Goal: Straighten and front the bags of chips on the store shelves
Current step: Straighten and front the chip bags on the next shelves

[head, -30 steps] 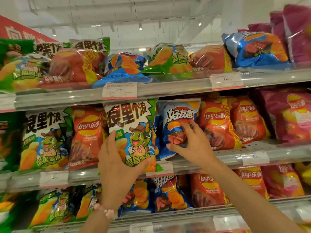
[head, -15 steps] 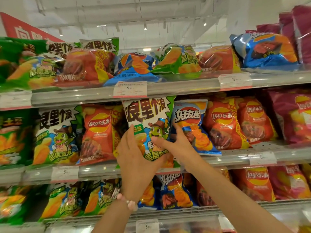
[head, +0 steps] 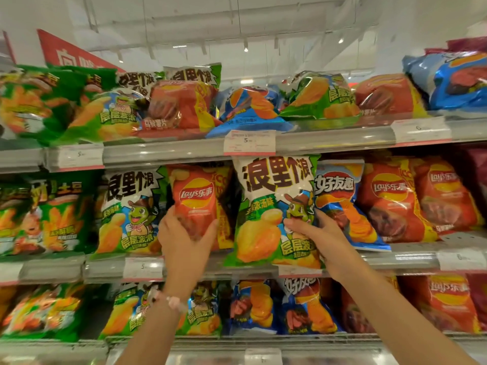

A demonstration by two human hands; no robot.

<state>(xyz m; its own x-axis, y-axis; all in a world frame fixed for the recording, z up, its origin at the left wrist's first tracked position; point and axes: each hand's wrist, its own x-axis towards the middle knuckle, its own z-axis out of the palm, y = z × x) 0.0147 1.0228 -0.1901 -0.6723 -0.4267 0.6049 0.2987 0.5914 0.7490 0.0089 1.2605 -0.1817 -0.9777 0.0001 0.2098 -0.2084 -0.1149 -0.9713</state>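
The left hand (head: 184, 234) covers the lower part of the red Lay's bag (head: 196, 198), fingers and thumb curled around it on the middle shelf (head: 395, 260). The bag stands upright, orange-red with a yellow logo disc. Just right, the green frog bag (head: 274, 206) stands upright, overhanging the shelf edge; the right hand (head: 316, 233) pinches its right side, partly hiding the blue bag (head: 340, 196).

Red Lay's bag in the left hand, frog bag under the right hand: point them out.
Red Lay's bag (head: 197, 196): head view, on its logo.
Frog bag (head: 274, 206): head view, on its front panel.
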